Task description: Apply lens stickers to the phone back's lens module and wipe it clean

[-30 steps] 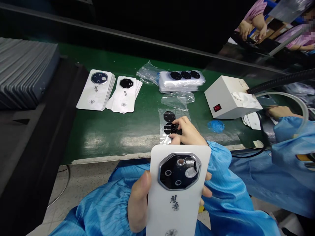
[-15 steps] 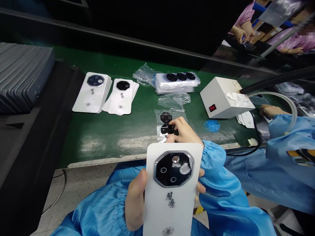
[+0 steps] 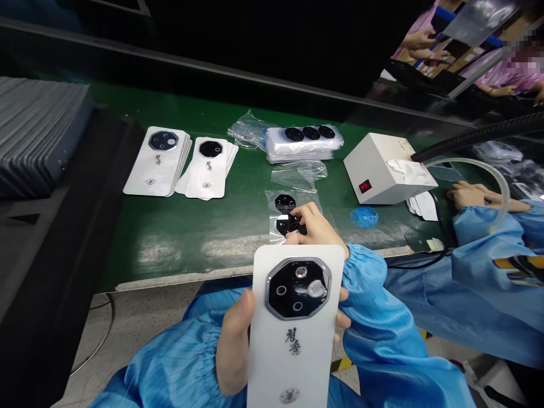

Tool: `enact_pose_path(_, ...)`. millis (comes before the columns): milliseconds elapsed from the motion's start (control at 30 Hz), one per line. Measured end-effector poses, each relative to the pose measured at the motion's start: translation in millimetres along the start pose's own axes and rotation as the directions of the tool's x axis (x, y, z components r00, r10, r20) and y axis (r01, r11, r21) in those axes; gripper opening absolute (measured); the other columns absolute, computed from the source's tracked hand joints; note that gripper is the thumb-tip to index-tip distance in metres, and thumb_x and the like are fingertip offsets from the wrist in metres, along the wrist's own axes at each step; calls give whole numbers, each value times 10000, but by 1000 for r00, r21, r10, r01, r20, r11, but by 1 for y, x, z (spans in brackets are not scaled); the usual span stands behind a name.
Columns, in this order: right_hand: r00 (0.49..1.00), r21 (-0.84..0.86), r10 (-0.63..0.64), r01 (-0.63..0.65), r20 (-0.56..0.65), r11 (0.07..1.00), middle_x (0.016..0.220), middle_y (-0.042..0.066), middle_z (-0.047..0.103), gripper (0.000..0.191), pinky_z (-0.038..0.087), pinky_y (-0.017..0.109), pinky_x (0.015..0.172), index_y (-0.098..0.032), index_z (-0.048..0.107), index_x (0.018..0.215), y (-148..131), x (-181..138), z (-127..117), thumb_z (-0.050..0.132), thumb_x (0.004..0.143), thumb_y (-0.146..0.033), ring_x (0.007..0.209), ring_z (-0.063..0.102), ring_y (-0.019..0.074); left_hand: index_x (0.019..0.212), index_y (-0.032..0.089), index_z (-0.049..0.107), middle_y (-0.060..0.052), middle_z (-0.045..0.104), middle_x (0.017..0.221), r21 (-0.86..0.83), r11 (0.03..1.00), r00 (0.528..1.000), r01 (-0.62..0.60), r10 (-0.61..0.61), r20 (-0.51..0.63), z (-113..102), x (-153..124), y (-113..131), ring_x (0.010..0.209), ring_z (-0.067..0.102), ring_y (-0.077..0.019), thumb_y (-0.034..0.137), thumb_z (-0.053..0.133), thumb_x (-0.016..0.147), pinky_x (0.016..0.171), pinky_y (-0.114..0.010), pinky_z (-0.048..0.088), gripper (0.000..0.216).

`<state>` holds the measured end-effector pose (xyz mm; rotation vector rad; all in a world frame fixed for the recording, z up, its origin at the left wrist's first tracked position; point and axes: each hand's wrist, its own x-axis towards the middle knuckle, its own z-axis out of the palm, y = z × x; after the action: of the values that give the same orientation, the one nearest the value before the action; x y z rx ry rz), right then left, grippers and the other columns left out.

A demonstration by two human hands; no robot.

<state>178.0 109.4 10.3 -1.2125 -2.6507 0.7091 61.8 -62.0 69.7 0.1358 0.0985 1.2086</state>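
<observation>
My left hand (image 3: 236, 345) is closed around a white phone back cover (image 3: 293, 362), thumb on one edge and fingertips on the other. An octagonal black camera plate with a silver rim sits near its top. Beyond it, my right hand (image 3: 313, 224) pinches the edge of an octagonal black lens plate (image 3: 284, 225) that lies on a clear plastic sheet (image 3: 274, 198). A second black lens plate (image 3: 284, 202) lies just behind on the same sheet. The cover hides part of my right hand's lower side.
Two piles of white covers (image 3: 155, 170) (image 3: 208, 175) lie on the green bench (image 3: 191, 226). Bagged lens plates (image 3: 297, 144) are stacked at the back. A white box with a red switch (image 3: 389, 170) and a blue film piece (image 3: 364, 216) stand right, near a co-worker's hands (image 3: 470, 195).
The cover in my left hand has shifted slightly up and left. My right hand stays at the lens plate. The co-worker's second hand has come into view at the right.
</observation>
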Motion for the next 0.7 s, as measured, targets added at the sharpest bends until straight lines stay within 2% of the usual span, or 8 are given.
enact_pose_path(267, 998, 6, -31, 32, -51, 999, 1024, 56, 501, 345, 476, 349, 759, -193, 476, 1033, -1, -3, 1, 629, 725, -220, 907, 549, 215, 1118, 144, 675, -59, 688, 1095, 119, 991, 994, 60, -48, -95, 0, -1, 4, 1026, 599, -233, 606, 509, 786, 854, -293, 461, 592)
enact_pose_path(500, 993, 19, -97, 98, -65, 995, 1064, 74, 494, 413, 475, 358, 824, -183, 473, 1155, 1, -5, 3, 567, 753, -169, 965, 543, 220, 1150, 112, 646, -71, 675, 1120, 65, 997, 999, 44, -43, -29, -6, 0, 3, 1008, 588, -215, 596, 467, 804, 854, -290, 445, 621)
enact_pose_path(700, 993, 43, -116, 117, -21, 992, 1094, 90, 483, 439, 492, 343, 812, -194, 480, 1205, 2, -10, -1, 552, 773, -164, 1005, 535, 229, 1157, 126, 641, -79, 678, 1132, 62, 997, 999, 35, -32, -40, -7, 0, 5, 980, 613, -222, 593, 477, 816, 826, -297, 465, 601)
